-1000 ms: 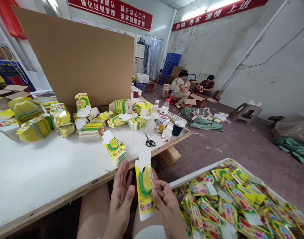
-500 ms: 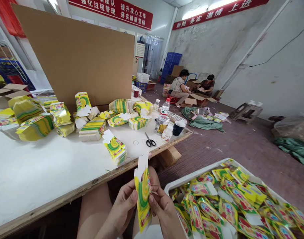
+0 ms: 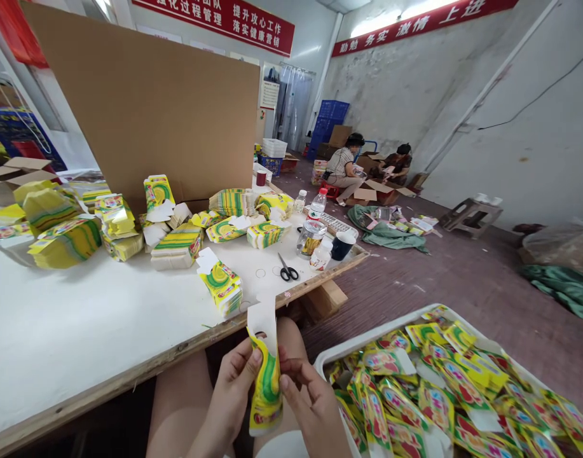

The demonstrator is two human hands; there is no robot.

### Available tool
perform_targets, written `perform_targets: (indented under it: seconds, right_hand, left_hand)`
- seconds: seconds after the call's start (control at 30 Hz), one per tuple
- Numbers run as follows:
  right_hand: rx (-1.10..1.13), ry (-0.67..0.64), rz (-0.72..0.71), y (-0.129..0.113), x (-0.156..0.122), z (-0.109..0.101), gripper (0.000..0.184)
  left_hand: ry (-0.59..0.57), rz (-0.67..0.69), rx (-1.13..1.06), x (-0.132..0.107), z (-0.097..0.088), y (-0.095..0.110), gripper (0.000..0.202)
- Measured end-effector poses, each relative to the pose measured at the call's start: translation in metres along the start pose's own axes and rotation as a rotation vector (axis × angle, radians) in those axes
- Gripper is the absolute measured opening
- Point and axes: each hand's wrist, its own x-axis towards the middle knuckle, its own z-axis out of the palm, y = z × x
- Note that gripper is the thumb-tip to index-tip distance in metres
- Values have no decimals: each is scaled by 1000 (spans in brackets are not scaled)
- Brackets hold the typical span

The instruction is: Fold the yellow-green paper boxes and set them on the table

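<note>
Box point(image 3: 268, 375) is between both hands, kinda bent. Left hand point(image 3: 236, 375) pinches its left edge, right hand point(image 3: 311, 394) has the right edge, white flap point(image 3: 263, 320) pokes up above the grip. Scissors point(image 3: 288, 273) lie beyond, tray point(image 3: 367, 340) to the right.

Glossy printed card is seen in the held carton point(image 3: 268, 378), matt cardboard in the tall panel point(image 3: 152, 102). The smooth, slightly shiny tabletop point(image 3: 105, 324) is edged with rough wood point(image 3: 177, 350); smooth plastic is seen in the tub point(image 3: 367, 341).
</note>
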Motion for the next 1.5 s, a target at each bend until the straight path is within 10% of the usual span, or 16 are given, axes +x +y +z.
perform_targets:
  seconds: [0.37, 0.6, 0.83, 1.3, 1.5]
  right_hand:
    - [-155, 74, -123, 5, -1, 0, 36]
    - [-668, 232, -537, 1, 2, -9, 32]
    - [-832, 52, -467, 1, 4, -13, 20]
    - [-572, -245, -273, -12, 8, -21, 33]
    - [-456, -152, -237, -10, 7, -17, 35]
  left_hand:
    - [9, 104, 223, 0, 3, 1, 32]
    - [35, 158, 514, 0, -8, -4, 35]
    - [-78, 172, 797, -1, -4, -2, 39]
    - [-324, 1, 687, -2, -6, 9, 49]
    - [-348, -11, 718, -4, -5, 13, 48]
